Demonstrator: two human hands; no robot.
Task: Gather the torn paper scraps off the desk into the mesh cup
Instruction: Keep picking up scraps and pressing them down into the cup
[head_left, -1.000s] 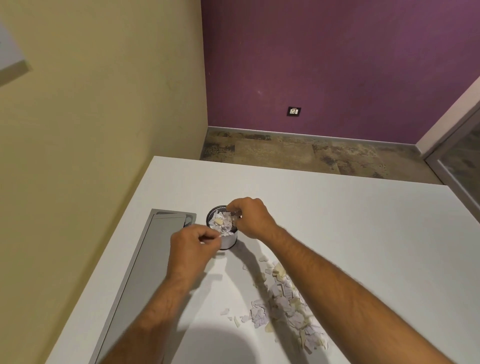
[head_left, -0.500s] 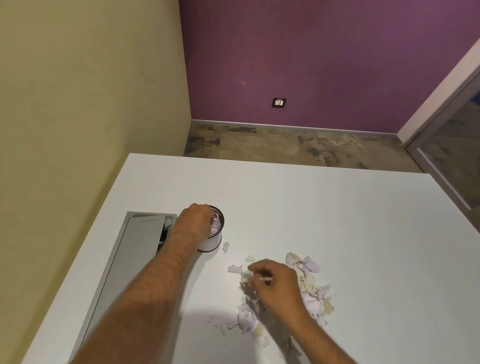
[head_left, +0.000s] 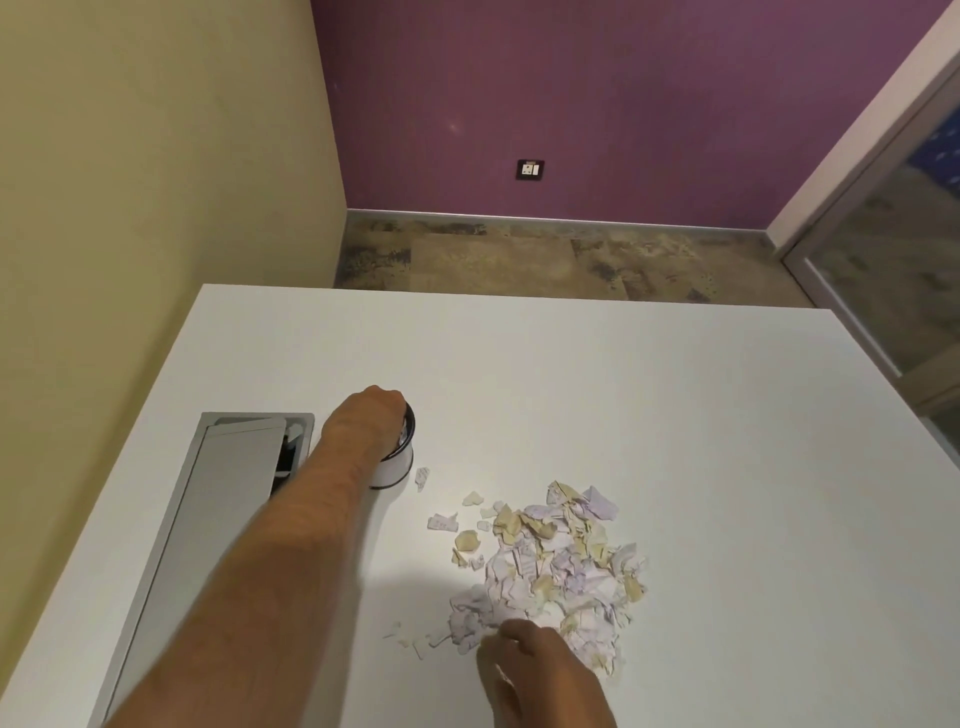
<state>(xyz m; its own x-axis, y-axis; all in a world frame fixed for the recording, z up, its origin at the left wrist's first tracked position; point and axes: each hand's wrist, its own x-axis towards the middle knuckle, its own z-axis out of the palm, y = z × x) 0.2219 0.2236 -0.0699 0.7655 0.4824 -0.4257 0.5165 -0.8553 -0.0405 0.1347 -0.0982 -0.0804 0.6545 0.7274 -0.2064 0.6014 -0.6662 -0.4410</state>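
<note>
The mesh cup stands on the white desk left of centre, with scraps showing at its rim. My left hand lies over its mouth, fingers curled down over the rim and hidden. A loose pile of torn white, lilac and cream paper scraps lies to the right and nearer me. My right hand rests at the pile's near edge, its bent fingers pinched on scraps there. One single scrap lies just right of the cup, and a few tiny bits sit left of my right hand.
A grey cable hatch is set into the desk left of the cup, under my left forearm. The desk's far edge drops to a tiled floor. A yellow wall is close on the left.
My right hand left the cup, reached the scrap pile, and has now drawn back to its near edge. My left hand moved onto the cup's mouth and stays there. The view shifted left.
</note>
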